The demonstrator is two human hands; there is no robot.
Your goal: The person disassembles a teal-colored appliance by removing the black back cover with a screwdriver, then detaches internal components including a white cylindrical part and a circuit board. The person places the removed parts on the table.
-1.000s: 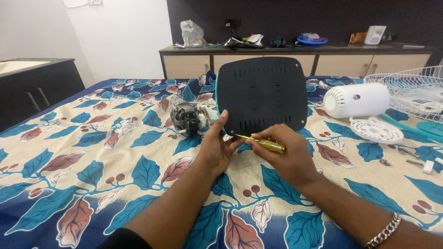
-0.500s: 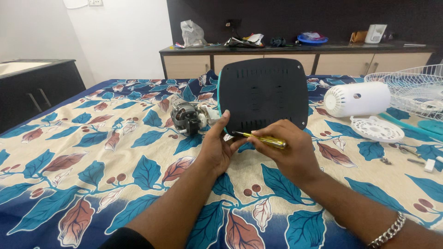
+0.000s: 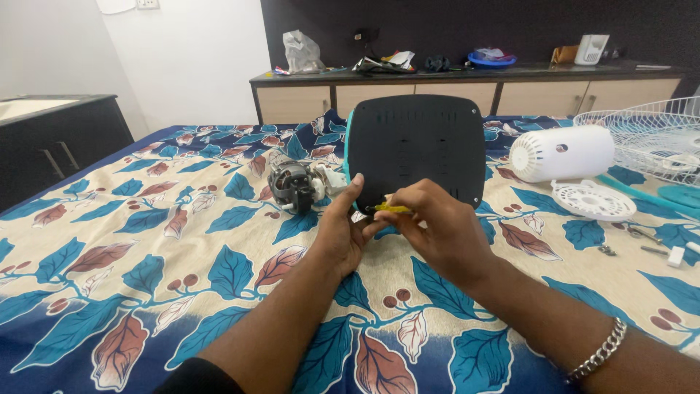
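Observation:
A black rounded-square fan base [image 3: 415, 149] with a teal edge stands tilted up on the leaf-patterned bedsheet [image 3: 146, 255], underside towards me. My left hand [image 3: 341, 233] steadies its lower left edge, thumb against the panel. My right hand [image 3: 437, 230] grips a yellow-handled screwdriver [image 3: 390, 209], its tip pointing left at the base's lower corner near my left thumb. A fan motor [image 3: 294, 186] with wires lies just left of the base.
A white cylindrical motor cover [image 3: 561, 153] and a white round slotted plate [image 3: 592, 201] lie to the right, with a white wire fan grille [image 3: 649, 135] behind them. Small screws [image 3: 607, 250] sit at the right. A cluttered sideboard [image 3: 467, 91] stands beyond the bed.
My right hand has closed further over the screwdriver and shifted slightly left, so less of the yellow handle shows. The base and my left hand stay put.

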